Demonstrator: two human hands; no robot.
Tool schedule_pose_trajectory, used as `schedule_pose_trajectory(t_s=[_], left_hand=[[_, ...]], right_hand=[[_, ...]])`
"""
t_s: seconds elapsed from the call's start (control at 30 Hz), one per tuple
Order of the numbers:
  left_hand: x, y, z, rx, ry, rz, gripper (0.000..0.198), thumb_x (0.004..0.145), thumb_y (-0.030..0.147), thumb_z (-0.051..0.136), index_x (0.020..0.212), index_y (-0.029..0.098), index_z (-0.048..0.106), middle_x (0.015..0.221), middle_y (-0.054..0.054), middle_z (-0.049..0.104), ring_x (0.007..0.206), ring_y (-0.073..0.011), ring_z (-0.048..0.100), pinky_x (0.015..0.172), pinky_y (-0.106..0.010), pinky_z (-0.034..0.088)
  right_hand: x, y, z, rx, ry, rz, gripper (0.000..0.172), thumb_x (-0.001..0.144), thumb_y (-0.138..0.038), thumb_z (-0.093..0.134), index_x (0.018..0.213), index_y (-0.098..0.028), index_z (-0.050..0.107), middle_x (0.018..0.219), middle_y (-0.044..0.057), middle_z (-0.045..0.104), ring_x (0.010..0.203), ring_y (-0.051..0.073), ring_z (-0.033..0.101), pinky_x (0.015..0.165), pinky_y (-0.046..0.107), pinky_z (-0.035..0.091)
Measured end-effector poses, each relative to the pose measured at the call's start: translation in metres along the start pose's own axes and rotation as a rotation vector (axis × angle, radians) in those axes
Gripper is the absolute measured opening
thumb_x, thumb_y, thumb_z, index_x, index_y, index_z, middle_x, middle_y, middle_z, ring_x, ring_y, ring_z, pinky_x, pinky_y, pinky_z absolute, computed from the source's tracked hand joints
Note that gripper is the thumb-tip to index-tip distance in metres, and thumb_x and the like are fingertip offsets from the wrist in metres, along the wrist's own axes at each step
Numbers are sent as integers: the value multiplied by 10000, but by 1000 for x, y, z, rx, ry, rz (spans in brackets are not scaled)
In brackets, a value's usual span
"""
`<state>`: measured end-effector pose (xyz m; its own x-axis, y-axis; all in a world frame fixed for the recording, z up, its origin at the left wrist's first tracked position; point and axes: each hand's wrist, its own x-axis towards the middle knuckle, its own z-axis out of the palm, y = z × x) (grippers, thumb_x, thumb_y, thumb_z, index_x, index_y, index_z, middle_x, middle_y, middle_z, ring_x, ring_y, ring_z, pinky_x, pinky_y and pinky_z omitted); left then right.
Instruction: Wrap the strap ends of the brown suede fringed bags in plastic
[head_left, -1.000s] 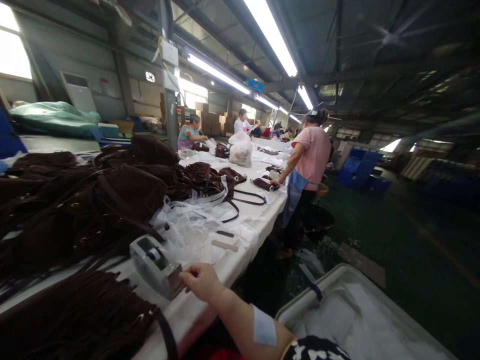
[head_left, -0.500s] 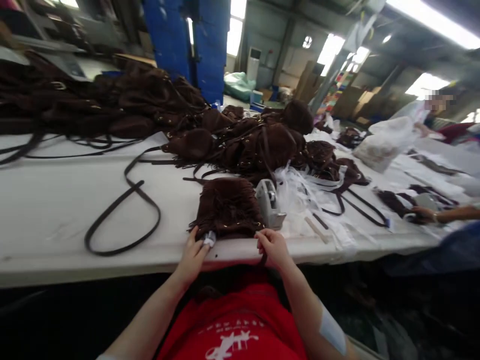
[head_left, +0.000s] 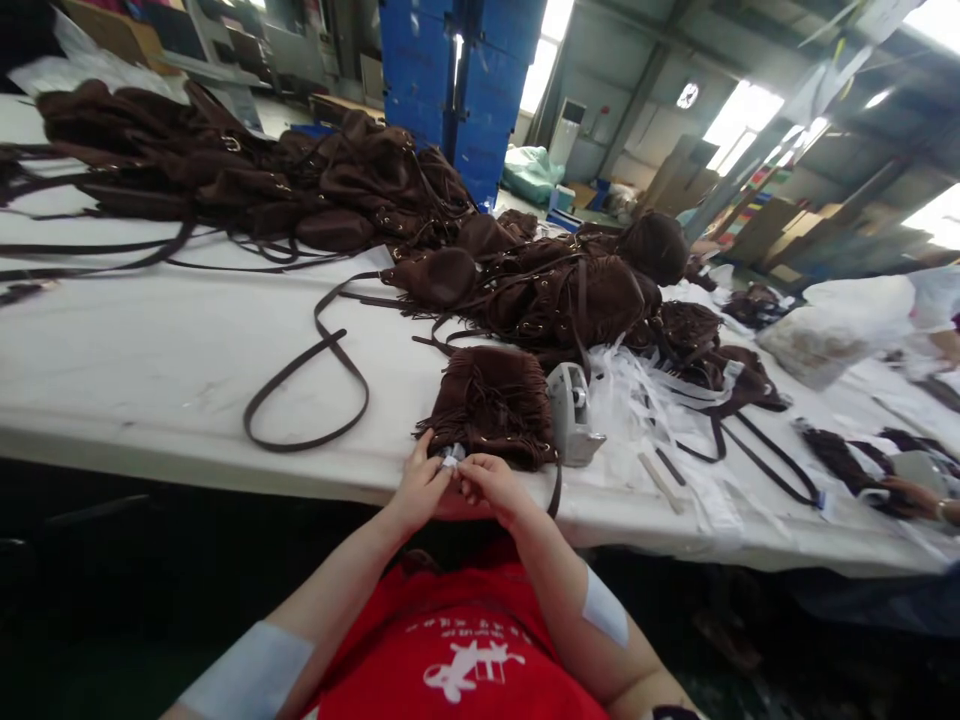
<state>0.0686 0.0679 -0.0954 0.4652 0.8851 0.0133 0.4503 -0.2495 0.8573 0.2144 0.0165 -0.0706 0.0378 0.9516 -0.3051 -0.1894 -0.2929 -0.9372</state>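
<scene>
Left hand (head_left: 420, 488) and right hand (head_left: 495, 484) are pinching a small pale piece (head_left: 450, 461) at the fringed bag's (head_left: 495, 400) seven-o'clock edge; tabletop (head_left: 172, 370) is stretching toward nine o'clock.

At the near edge of the table (head_left: 187, 370), a small pale piece (head_left: 452, 457) is partly hidden by the left hand (head_left: 421, 488) and right hand (head_left: 491, 485). A co-worker's arm (head_left: 952, 512) is cut off at the picture's right. Apron lettering (head_left: 476, 632) is unreadably small.
</scene>
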Motion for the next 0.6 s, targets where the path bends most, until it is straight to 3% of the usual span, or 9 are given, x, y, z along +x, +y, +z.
schedule_pose_trajectory(t_s=[0.27,0.47,0.6], left_hand=[[2,3,-2,-3,-7,-20,296,860,337,448,812,169,686,1557,-67,239,1389,-323,278,1162,-471,220],[2,0,-2,9,-11,12,326,868,367,460,827,160,709,1555,-92,242,1384,-351,288,1149,-518,233],[3,-4,0,12,0,25,329,875,382,475,868,175,731,1553,-79,252,1391,-356,277,1150,-523,233]], right_hand=[[-2,-1,-4,56,2,2,342,700,-464,704,677,-137,608,457,-38,528,367,55,413,383,171,306],[-7,-29,-9,353,-169,35,443,860,-513,531,878,-98,687,644,43,644,460,83,503,429,188,371],[1,-42,-7,365,-234,100,518,938,-501,386,959,-85,694,740,86,688,464,81,496,437,193,369]])
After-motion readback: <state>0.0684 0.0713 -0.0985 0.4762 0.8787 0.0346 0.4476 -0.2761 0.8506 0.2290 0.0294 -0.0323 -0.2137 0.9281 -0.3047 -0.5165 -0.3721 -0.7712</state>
